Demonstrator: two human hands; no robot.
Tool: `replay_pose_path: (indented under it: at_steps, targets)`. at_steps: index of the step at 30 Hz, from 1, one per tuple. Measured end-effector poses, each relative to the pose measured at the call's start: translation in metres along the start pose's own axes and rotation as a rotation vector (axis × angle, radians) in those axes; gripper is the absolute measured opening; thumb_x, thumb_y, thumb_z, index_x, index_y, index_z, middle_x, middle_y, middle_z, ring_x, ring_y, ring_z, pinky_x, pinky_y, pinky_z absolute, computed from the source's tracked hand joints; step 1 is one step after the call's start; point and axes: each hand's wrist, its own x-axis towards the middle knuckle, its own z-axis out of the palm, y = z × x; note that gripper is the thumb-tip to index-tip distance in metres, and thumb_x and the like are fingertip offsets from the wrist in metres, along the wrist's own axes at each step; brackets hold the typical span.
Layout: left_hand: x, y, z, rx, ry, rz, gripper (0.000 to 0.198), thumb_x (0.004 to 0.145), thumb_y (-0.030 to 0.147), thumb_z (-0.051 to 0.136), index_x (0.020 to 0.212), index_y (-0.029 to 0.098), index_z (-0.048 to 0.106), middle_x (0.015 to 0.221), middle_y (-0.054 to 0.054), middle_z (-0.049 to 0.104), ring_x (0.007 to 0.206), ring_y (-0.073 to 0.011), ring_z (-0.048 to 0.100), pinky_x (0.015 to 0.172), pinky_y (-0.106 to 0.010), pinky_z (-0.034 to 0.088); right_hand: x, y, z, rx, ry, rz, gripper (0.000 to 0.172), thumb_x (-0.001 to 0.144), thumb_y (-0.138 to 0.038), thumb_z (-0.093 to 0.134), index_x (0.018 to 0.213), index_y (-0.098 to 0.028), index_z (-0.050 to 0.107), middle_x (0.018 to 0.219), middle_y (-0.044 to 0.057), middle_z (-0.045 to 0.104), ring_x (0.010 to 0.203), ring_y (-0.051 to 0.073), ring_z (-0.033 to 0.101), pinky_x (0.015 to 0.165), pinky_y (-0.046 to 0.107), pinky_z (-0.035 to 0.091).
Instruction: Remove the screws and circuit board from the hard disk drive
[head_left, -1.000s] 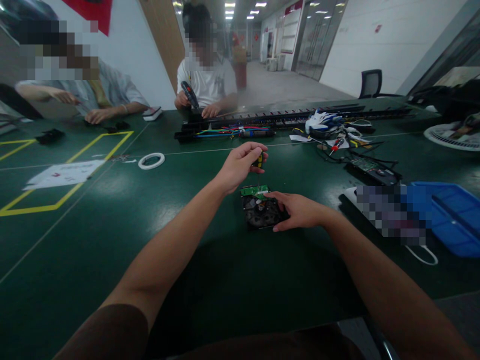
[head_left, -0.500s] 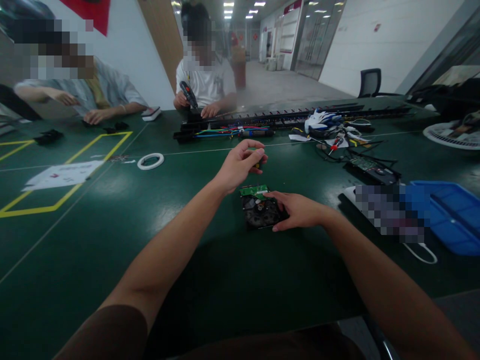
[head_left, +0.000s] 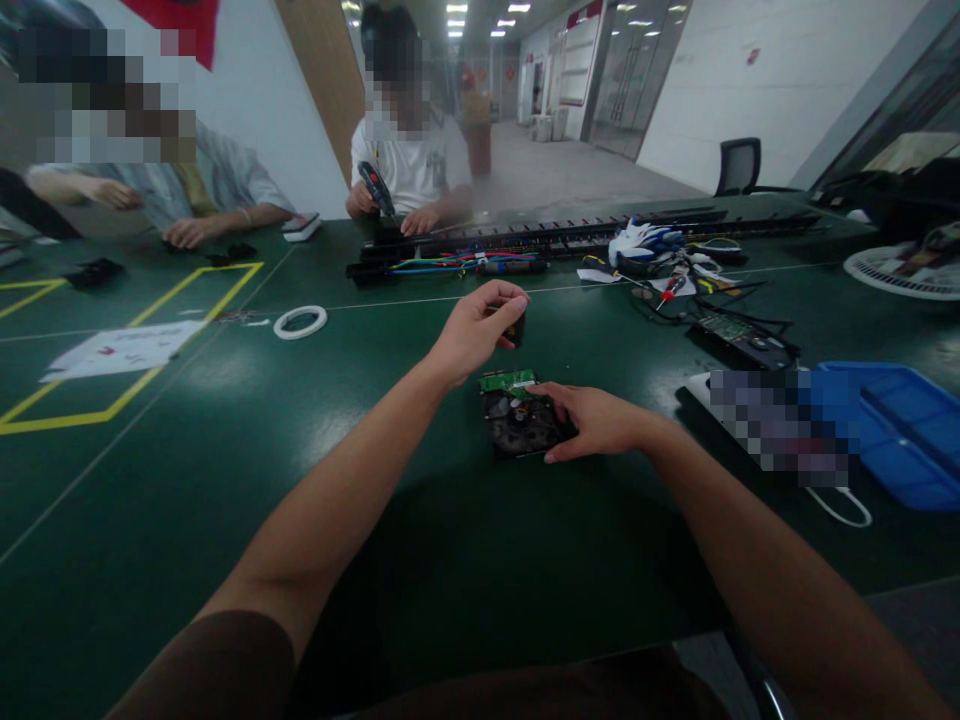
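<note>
A hard drive (head_left: 517, 425) lies on the green table (head_left: 420, 560), its green circuit board facing up at the far end. My right hand (head_left: 600, 420) grips the drive's right side, thumb at the near corner and fingers by the board. Just above the far end is my left hand (head_left: 480, 330), its fingers closed round a small black-and-yellow tool (head_left: 515, 332) that looks like a screwdriver handle. The fingers partly cover this tool, and its tip is too small to make out.
On the right are a blue tray (head_left: 911, 440), a pixelated white-edged object (head_left: 772, 425) and another circuit-board device (head_left: 742, 335). Gloves (head_left: 645, 243), cables and long black strips (head_left: 555, 238) lie behind. A white tape ring (head_left: 301, 322) sits left. Two people work across the table.
The fingers of my left hand have shifted slightly, and more of the dark tool shows beneath them. My right hand and the hard drive stay in place.
</note>
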Motion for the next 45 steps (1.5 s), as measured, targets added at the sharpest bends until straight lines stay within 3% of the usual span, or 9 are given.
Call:
replay_pose_path:
  at_steps: [11,24,30,34,39,45]
  targets:
    - [0.0015,-0.0046,-0.002,0.19,0.015,0.155,0.014,0.103,0.03,0.057,0.105,0.021,0.067,0.091,-0.002,0.064,0.077,-0.0126,0.06,0.059,-0.019,0.055,-0.0001,0.0006,0.0002,0.001,0.015,-0.004,0.11,0.071,-0.064,0.086,0.161,-0.019,0.043,0.106,0.01,0.071,0.088,0.028,0.067,0.081,0.04,0.05]
    - [0.0022,-0.008,-0.0004,0.101,-0.009,0.145,0.023,0.104,0.027,0.054,0.117,0.024,0.073,0.103,-0.004,0.071,0.082,-0.0128,0.065,0.06,-0.02,0.06,0.0003,-0.0005,0.0001,0.008,0.002,0.006,0.111,0.07,-0.065,0.086,0.161,-0.019,0.043,0.107,0.01,0.071,0.089,0.029,0.066,0.084,0.042,0.049]
    - [0.0007,-0.0078,-0.0022,0.197,0.034,0.218,0.024,0.103,0.035,0.062,0.117,0.024,0.078,0.11,-0.006,0.074,0.094,-0.017,0.068,0.066,-0.024,0.06,-0.0002,0.0011,0.0009,-0.008,0.012,-0.006,0.109,0.071,-0.065,0.085,0.161,-0.021,0.042,0.107,0.009,0.071,0.091,0.029,0.067,0.084,0.041,0.049]
    - [0.0009,-0.007,-0.0053,0.306,0.08,0.306,0.018,0.097,0.034,0.073,0.108,0.023,0.081,0.104,-0.006,0.076,0.094,-0.0182,0.068,0.074,-0.028,0.058,-0.0002,0.0015,0.0013,0.01,0.017,-0.016,0.11,0.07,-0.065,0.086,0.161,-0.02,0.043,0.11,0.01,0.071,0.093,0.03,0.067,0.089,0.043,0.049]
    - [0.0022,-0.0089,-0.0067,0.334,0.082,0.284,0.018,0.099,0.031,0.068,0.11,0.024,0.08,0.105,-0.005,0.077,0.092,-0.0179,0.068,0.069,-0.027,0.056,0.0004,0.002,0.0017,0.013,0.017,-0.014,0.111,0.07,-0.065,0.086,0.162,-0.019,0.042,0.11,0.01,0.071,0.092,0.03,0.067,0.086,0.042,0.049]
    - [0.0007,-0.0031,-0.0037,0.179,0.05,0.219,0.025,0.098,0.027,0.065,0.121,0.021,0.074,0.099,-0.005,0.074,0.081,-0.0152,0.066,0.058,-0.022,0.056,-0.0001,0.0002,0.0005,-0.007,0.012,-0.001,0.11,0.07,-0.067,0.086,0.161,-0.021,0.043,0.104,0.009,0.07,0.089,0.029,0.067,0.081,0.041,0.05]
